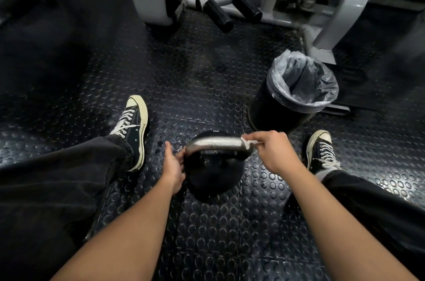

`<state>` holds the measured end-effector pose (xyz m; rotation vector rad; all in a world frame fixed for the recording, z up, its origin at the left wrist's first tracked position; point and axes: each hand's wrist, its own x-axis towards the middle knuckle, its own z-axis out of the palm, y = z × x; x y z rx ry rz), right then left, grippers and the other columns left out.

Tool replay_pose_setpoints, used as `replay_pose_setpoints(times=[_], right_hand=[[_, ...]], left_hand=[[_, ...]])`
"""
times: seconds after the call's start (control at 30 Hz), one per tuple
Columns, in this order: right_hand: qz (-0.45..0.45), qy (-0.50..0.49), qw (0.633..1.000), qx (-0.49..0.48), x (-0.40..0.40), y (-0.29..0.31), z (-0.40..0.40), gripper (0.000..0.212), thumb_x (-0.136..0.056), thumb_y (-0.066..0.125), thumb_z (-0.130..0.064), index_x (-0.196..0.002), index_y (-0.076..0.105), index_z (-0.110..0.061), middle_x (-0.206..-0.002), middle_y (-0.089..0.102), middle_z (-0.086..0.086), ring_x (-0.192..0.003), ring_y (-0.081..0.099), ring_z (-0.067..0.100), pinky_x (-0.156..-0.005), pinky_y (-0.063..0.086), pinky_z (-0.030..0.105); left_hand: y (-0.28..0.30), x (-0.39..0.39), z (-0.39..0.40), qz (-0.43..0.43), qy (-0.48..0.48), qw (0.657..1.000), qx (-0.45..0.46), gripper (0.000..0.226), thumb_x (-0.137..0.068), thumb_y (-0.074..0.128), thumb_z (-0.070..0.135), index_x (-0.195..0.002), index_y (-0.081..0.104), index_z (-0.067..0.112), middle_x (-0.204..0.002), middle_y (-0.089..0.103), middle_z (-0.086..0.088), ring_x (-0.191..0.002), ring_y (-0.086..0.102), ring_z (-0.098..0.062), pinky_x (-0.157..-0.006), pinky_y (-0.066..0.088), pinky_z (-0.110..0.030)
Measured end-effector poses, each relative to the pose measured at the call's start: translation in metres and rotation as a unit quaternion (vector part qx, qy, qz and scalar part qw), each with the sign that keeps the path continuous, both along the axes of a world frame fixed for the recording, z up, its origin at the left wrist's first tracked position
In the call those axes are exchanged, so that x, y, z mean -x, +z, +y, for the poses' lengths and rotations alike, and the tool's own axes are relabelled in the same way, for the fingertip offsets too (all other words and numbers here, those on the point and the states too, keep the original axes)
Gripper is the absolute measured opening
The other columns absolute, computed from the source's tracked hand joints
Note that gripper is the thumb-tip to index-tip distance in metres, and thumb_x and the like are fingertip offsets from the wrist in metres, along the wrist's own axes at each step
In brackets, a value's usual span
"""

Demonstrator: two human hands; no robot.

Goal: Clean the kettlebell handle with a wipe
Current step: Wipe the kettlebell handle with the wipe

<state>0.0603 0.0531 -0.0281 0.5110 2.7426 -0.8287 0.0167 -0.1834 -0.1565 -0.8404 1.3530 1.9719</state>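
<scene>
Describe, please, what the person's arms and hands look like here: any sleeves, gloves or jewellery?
Both forearms are bare, with no sleeve in view. The left hand and right hand wear no gloves, and no rings, watch or wristbands are visible.
</scene>
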Motion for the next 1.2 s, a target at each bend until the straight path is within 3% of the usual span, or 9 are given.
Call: replay_pose_setpoints(times=[0.1, 0.33, 0.5, 0.63, 0.83, 0.93, 1.0, 1.1, 1.2], right_hand=[[0.001, -0.023, 0.999, -0.022, -0.008, -0.007, 0.0, 0.052, -0.096, 0.048, 0.003, -0.12, 0.073, -0.036, -0.106, 0.069, 0.005, -0.051, 0.047, 0.011, -0.042, 0.036, 0.015], [0.02, -0.04, 0.999, -0.02, -0.005, -0.003, -0.01, 0.054, -0.093, 0.044, 0.005, -0.119, 0.074, -0.032, -0.099, 0.072, 0.007, -0.049, 0.05, 0.011, -0.043, 0.035, 0.016], [0.031, -0.08, 0.996, -0.024, -0.023, -0.008, -0.011, 0.047, -0.098, 0.049, 0.0, -0.127, 0.07, -0.031, -0.089, 0.067, 0.004, -0.049, 0.047, 0.012, -0.048, 0.044, 0.019], [0.035, -0.098, 0.995, -0.014, -0.015, -0.008, -0.014, 0.046, -0.097, 0.048, 0.003, -0.124, 0.072, -0.026, -0.08, 0.06, 0.0, -0.045, 0.048, 0.01, -0.041, 0.039, 0.016], [0.065, -0.074, 0.995, -0.014, -0.027, -0.002, -0.026, 0.05, -0.097, 0.047, 0.004, -0.131, 0.068, -0.025, -0.112, 0.074, 0.012, -0.072, 0.063, 0.014, -0.075, 0.048, 0.017], [0.047, -0.106, 0.993, -0.017, -0.026, -0.007, -0.023, 0.048, -0.098, 0.046, -0.002, -0.133, 0.067, -0.028, -0.083, 0.063, 0.002, -0.051, 0.05, 0.007, -0.046, 0.04, 0.015], [0.052, -0.106, 0.993, -0.01, -0.018, -0.008, -0.021, 0.047, -0.096, 0.045, -0.001, -0.127, 0.07, -0.026, -0.076, 0.059, -0.004, -0.05, 0.049, 0.007, -0.045, 0.037, 0.018], [0.055, -0.068, 0.996, -0.018, -0.009, -0.005, -0.026, 0.049, -0.094, 0.045, 0.001, -0.123, 0.072, -0.029, -0.097, 0.073, 0.005, -0.064, 0.061, 0.015, -0.057, 0.049, 0.022], [0.094, -0.057, 0.994, -0.028, -0.018, -0.006, -0.036, 0.051, -0.093, 0.046, 0.005, -0.128, 0.07, -0.024, -0.125, 0.072, 0.004, -0.103, 0.069, 0.024, -0.096, 0.052, 0.03]], left_hand=[[0.003, 0.0, 0.001, 0.003, -0.005, 1.0, -0.001, 0.089, -0.094, 0.014, 0.075, -0.141, 0.054, 0.01, -0.136, 0.058, -0.017, -0.131, 0.049, -0.03, -0.113, 0.035, -0.049], [0.004, -0.001, 0.001, 0.002, -0.006, 1.0, 0.002, 0.088, -0.094, 0.014, 0.075, -0.141, 0.053, 0.012, -0.137, 0.058, -0.017, -0.132, 0.049, -0.03, -0.113, 0.034, -0.049], [0.006, -0.002, 0.002, 0.006, -0.005, 1.0, 0.003, 0.087, -0.095, 0.014, 0.074, -0.14, 0.054, 0.011, -0.137, 0.058, -0.017, -0.132, 0.049, -0.03, -0.112, 0.035, -0.047], [0.005, -0.002, 0.002, 0.009, -0.006, 1.0, 0.001, 0.088, -0.095, 0.013, 0.073, -0.141, 0.053, 0.011, -0.139, 0.057, -0.017, -0.134, 0.048, -0.029, -0.112, 0.034, -0.046], [0.003, -0.001, 0.001, 0.008, -0.006, 1.0, 0.0, 0.088, -0.094, 0.013, 0.074, -0.14, 0.055, 0.011, -0.135, 0.06, -0.017, -0.131, 0.05, -0.029, -0.111, 0.036, -0.047], [0.002, -0.001, 0.001, 0.013, -0.008, 1.0, 0.001, 0.088, -0.094, 0.013, 0.074, -0.138, 0.057, 0.011, -0.132, 0.061, -0.016, -0.13, 0.05, -0.029, -0.109, 0.036, -0.046], [0.001, -0.001, 0.001, 0.014, -0.005, 1.0, 0.0, 0.088, -0.094, 0.013, 0.074, -0.137, 0.058, 0.011, -0.132, 0.062, -0.016, -0.128, 0.051, -0.028, -0.108, 0.037, -0.045], [0.0, -0.001, 0.0, 0.011, -0.007, 1.0, -0.001, 0.09, -0.094, 0.013, 0.076, -0.137, 0.058, 0.012, -0.132, 0.062, -0.014, -0.128, 0.051, -0.026, -0.104, 0.037, -0.042], [-0.002, 0.0, 0.0, 0.01, -0.005, 1.0, -0.002, 0.089, -0.093, 0.013, 0.077, -0.136, 0.059, 0.013, -0.13, 0.063, -0.012, -0.125, 0.052, -0.025, -0.103, 0.038, -0.043]])
